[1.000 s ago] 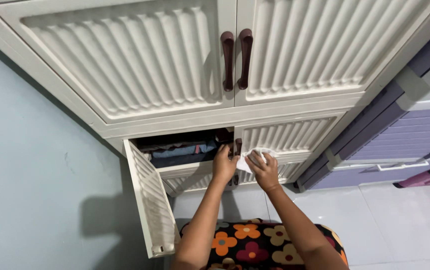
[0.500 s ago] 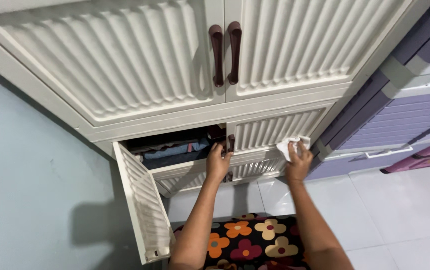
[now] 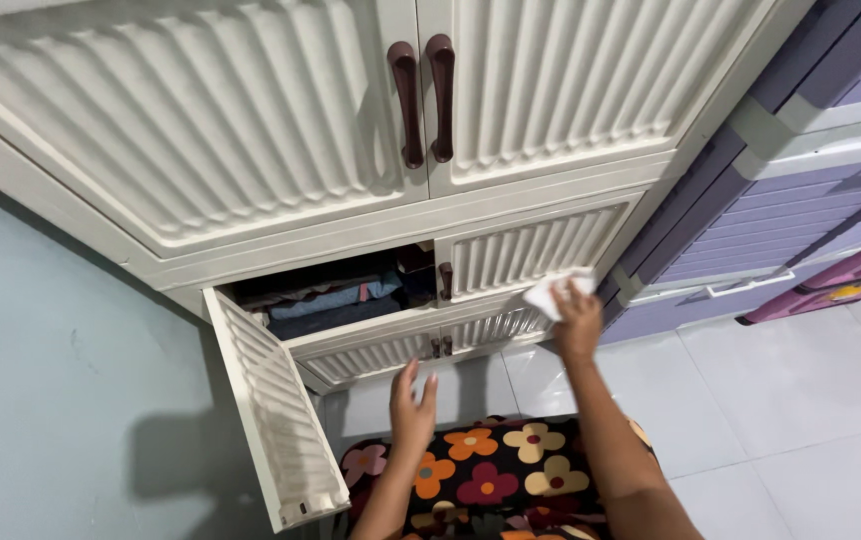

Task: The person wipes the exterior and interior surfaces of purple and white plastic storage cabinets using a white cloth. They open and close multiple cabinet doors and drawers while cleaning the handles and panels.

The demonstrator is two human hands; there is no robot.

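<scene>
White cloth (image 3: 551, 290) is pinched in the right hand (image 3: 577, 325) and pressed against the lower right door (image 3: 531, 250) of the cream cabinet (image 3: 251, 130). The left hand (image 3: 413, 405) hangs spread, touching nothing, below the open door (image 3: 276, 410).

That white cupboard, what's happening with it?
A person's right hand presses a white cloth against the lower right door of the white cupboard. The left hand hangs open, holding nothing. The lower left door is swung open, showing folded clothes inside.
</scene>
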